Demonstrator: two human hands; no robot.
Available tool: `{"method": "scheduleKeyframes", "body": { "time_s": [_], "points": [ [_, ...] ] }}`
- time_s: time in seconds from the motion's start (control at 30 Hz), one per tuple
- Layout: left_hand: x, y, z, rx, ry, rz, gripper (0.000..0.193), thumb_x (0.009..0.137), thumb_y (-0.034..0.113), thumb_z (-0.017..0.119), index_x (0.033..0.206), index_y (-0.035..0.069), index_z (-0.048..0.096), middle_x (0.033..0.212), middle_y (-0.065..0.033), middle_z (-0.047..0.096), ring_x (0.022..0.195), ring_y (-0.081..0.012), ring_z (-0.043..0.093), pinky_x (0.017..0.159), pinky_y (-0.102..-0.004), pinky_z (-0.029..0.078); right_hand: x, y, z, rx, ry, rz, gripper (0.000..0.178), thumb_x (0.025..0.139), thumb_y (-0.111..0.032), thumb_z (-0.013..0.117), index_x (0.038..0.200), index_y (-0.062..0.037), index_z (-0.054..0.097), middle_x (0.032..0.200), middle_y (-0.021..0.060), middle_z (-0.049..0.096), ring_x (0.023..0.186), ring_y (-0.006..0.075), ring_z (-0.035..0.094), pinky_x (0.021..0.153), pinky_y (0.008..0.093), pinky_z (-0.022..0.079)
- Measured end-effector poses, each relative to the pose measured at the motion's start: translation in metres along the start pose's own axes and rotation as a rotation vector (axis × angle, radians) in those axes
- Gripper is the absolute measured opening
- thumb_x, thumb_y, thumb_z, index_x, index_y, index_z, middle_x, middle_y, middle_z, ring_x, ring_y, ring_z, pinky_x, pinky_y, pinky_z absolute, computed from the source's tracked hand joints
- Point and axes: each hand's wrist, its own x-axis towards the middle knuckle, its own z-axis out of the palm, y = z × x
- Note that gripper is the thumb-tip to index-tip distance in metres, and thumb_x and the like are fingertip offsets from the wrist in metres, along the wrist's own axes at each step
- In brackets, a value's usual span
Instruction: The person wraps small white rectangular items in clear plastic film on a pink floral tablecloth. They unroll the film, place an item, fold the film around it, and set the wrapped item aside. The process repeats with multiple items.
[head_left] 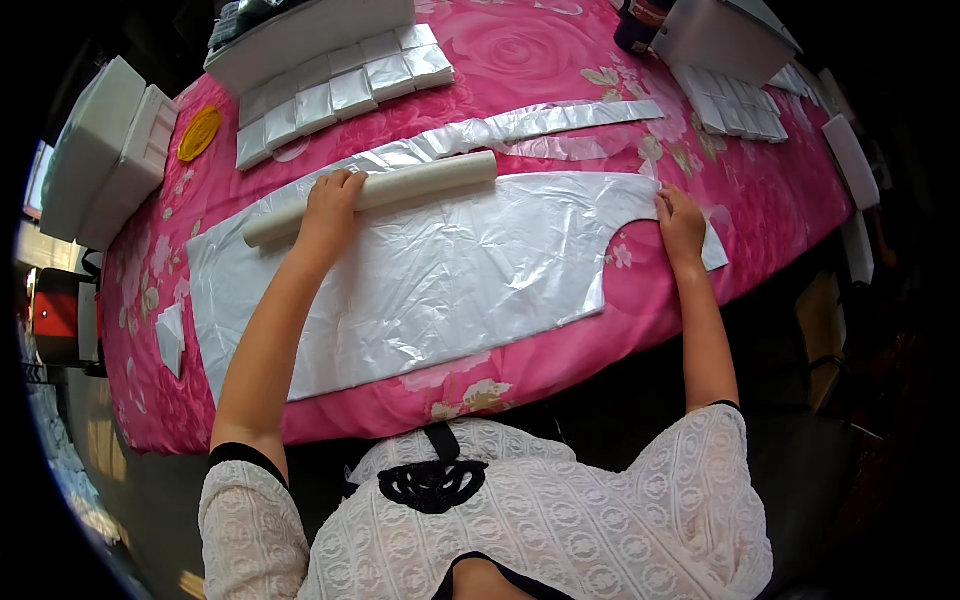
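A thin white plastic bag lies flat across the table, crinkled and shiny, with a rounded cut-out at its right end. On its far edge rests a pale, off-white tube. My left hand is wrapped over the tube towards its left half. At the far right, my right hand is closed, pinching the strip of the bag beside the cut-out; the fingertips are partly hidden. Beyond the tube stretches a long, narrow plastic strip, with a loose see-through piece below it.
A pink flowered cloth covers the table. Stacks of folded white plastic packets sit at the back left, more packets at the back right, near white boxes. A yellow oval ring and a dark container stand farther off.
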Motion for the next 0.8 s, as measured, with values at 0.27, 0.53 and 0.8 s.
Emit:
{"method": "scheduleKeyframes", "body": {
  "time_s": [0.27,0.53,0.8],
  "points": [
    [-0.038,0.091,0.005,-0.018,-0.197,0.529,0.038,0.065,-0.011,0.056,0.096,0.01,0.056,0.109,-0.0032,0.054,0.121,-0.0235,0.041,0.107,-0.0522,0.017,-0.003,-0.031,-0.026,-0.021,0.009,0.025,0.013,0.074,-0.012,0.064,0.081,-0.0043,0.056,0.079,0.008,0.062,0.071,0.0245,0.058,0.068,0.0356,0.045],
    [-0.051,0.113,-0.009,-0.734,-0.185,0.193,0.025,0.079,0.004,0.056,0.104,0.004,0.055,0.115,-0.0112,0.054,0.112,-0.0222,0.05,0.098,-0.0391,0.036,-0.029,-0.198,-0.041,1.158,-0.473,0.325,0.02,0.078,-0.008,0.065,0.094,-0.0017,0.054,0.083,0.0028,0.058,0.071,0.0065,0.052,0.064,0.0212,0.044],
    [-0.069,0.048,-0.055,-1.152,-0.656,-0.499,0.019,0.082,0.017,0.062,0.09,0.0,0.059,0.075,-0.0061,0.062,0.066,-0.0117,0.059,0.062,-0.024,0.048,-0.069,-0.291,-0.061,1.095,-0.503,-0.367,0.039,0.074,-0.014,0.065,0.108,0.0009,0.052,0.104,0.0172,0.056,0.097,0.0316,0.055,0.08,0.0386,0.046]
  ]
}}
